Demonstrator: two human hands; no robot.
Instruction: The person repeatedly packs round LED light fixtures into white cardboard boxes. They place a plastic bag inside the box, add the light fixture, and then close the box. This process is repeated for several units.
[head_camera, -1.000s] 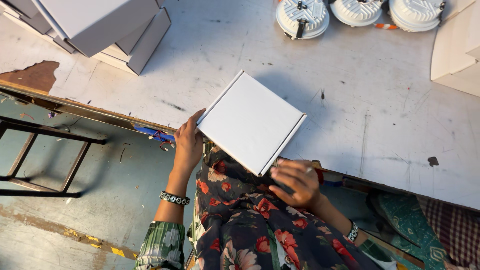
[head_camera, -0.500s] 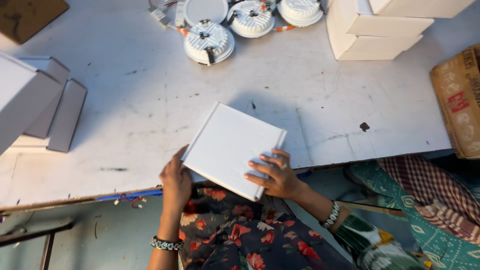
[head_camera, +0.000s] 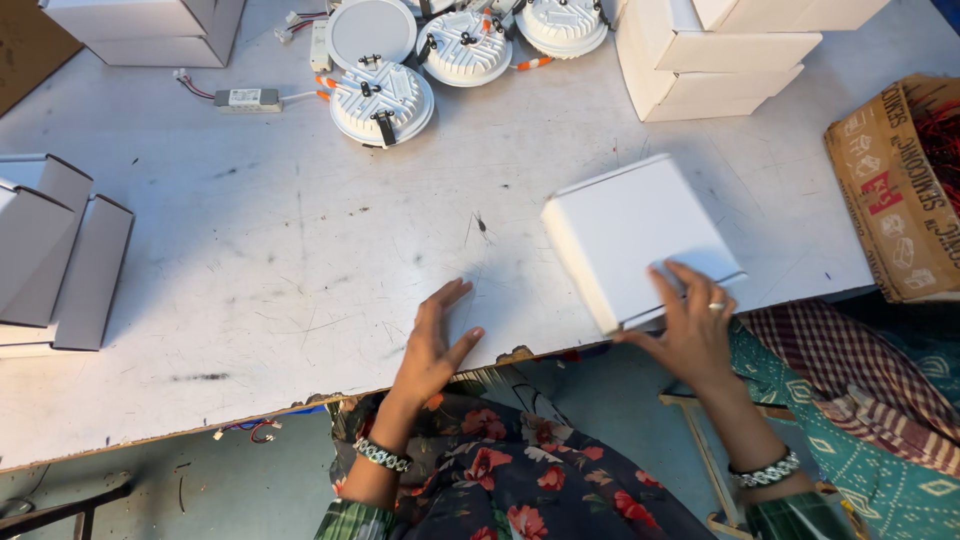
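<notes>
White box (head_camera: 625, 230) under right hand (head_camera: 690, 330) grip, left hand (head_camera: 432, 345) apart on table (head_camera: 250, 250)

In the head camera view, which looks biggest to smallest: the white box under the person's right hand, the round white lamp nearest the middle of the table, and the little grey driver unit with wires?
1. White box, held by the right hand, though it may sit closer to the camera.
2. Round lamp.
3. Driver unit, clearly smallest.
</notes>
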